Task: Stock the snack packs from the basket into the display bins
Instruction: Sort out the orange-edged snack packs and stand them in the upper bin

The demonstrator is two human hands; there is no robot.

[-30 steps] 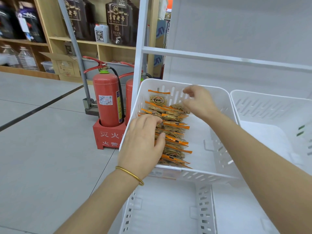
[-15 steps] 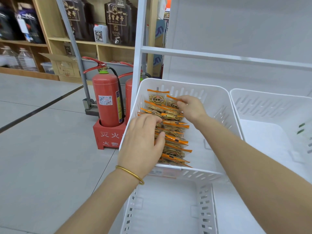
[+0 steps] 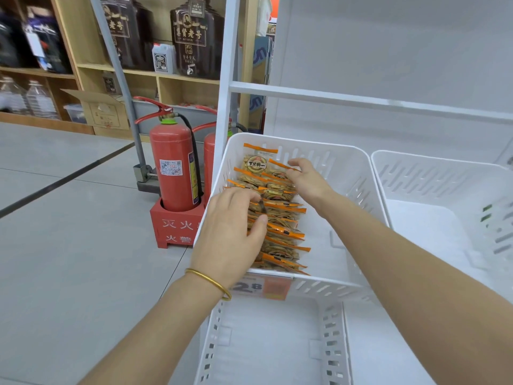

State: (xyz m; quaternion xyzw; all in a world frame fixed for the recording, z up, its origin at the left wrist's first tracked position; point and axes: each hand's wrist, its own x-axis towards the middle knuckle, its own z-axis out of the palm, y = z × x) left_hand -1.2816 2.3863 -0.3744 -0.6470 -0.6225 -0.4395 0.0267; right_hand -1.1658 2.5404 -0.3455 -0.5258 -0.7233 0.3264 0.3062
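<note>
Row of snack packs (image 3: pixel 280 234) ran near-to-far along left side of display bin (image 3: pixel 333 162), directly beneath both sets of fingers: left hand (image 3: pixel 230 234) curled onto mid-row packs, gripping; right hand (image 3: pixel 306 180), nearer far end, pinched rear pack (image 3: pixel 279 164) by its orange edge.

- On the price tag (image 3: pixel 259 287) at the bin (image 3: pixel 333 284) front, just right of the left hand (image 3: pixel 233 232): "2.8".
- On the red stand (image 3: pixel 175 232) left of the left hand: white "灭火" above "火警".
- On the dark jar (image 3: pixel 194 37) far beyond the right hand (image 3: pixel 305 179): gold "集賢老号".
- On the second jar (image 3: pixel 122 29), further left: "老号".
- On the rearmost snack pack (image 3: pixel 256 163), just left of the right hand: a round logo, characters too blurred to read.
</note>
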